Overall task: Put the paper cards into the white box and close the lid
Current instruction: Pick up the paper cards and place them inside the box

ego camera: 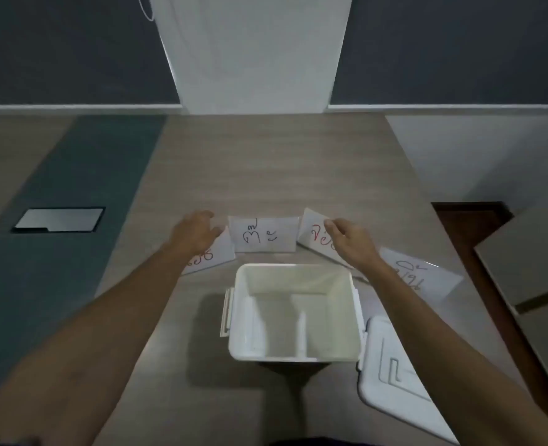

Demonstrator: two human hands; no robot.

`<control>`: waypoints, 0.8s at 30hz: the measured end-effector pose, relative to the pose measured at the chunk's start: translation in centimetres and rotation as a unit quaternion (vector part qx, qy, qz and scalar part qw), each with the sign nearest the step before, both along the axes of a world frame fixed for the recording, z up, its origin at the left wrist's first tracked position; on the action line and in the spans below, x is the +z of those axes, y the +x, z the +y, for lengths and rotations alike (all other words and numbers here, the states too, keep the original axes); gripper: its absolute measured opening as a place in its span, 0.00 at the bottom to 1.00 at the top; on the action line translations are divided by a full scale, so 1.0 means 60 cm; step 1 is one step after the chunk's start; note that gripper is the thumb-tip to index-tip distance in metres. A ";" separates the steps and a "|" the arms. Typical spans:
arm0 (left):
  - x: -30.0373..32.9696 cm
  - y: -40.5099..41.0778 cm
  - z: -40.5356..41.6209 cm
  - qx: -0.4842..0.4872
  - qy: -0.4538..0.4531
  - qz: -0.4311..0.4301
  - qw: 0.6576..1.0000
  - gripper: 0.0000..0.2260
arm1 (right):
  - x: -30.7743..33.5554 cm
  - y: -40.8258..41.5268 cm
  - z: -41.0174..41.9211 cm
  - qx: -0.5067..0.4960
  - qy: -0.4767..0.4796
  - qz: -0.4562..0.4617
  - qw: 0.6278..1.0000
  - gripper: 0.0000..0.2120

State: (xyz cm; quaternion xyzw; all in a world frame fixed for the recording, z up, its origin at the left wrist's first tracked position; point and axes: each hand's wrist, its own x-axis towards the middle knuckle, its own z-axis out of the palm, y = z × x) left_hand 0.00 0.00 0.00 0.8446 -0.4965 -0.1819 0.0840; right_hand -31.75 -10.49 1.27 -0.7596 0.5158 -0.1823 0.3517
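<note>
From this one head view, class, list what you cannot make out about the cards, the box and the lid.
- Far-left card: the left hand covers most of its red writing.
- Red-lettered card: the right hand hides the writing's end; grip unclear.
- Far-right card: the right forearm crosses its near edge.
- White box: near wall's inner face out of sight.
- Lid: the arm overlaps its right side.
- All writing: too blurred to read.

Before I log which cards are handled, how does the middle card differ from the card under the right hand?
The middle card has green writing; the card under the right hand has red. The middle card lies square and flat on the table, untouched; the red one sits angled, its far edge seemingly lifted, with the right hand on it. Both are white paper cards beyond the open white box.
</note>
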 end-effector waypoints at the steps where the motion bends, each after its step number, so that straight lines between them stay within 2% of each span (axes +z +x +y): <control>1: -0.005 0.009 0.009 0.011 0.011 -0.011 1.000 0.24 | -0.005 -0.013 0.015 -0.008 0.008 -0.006 1.000 0.19; 7: -0.046 0.050 0.035 0.014 0.063 -0.021 0.998 0.17 | -0.085 -0.067 0.079 -0.046 0.083 -0.049 0.994 0.16; 12: -0.049 0.064 0.035 0.008 0.047 -0.036 0.998 0.19 | -0.115 -0.063 0.089 -0.080 0.117 -0.110 0.984 0.15; 19: 0.066 0.039 0.044 -0.002 -0.060 -0.119 0.991 0.19 | -0.110 -0.042 0.080 -0.072 0.106 -0.088 0.988 0.19; 24: 0.151 -0.053 0.064 -0.038 -0.148 -0.140 0.978 0.15 | -0.112 -0.042 0.081 -0.074 0.104 -0.089 0.988 0.18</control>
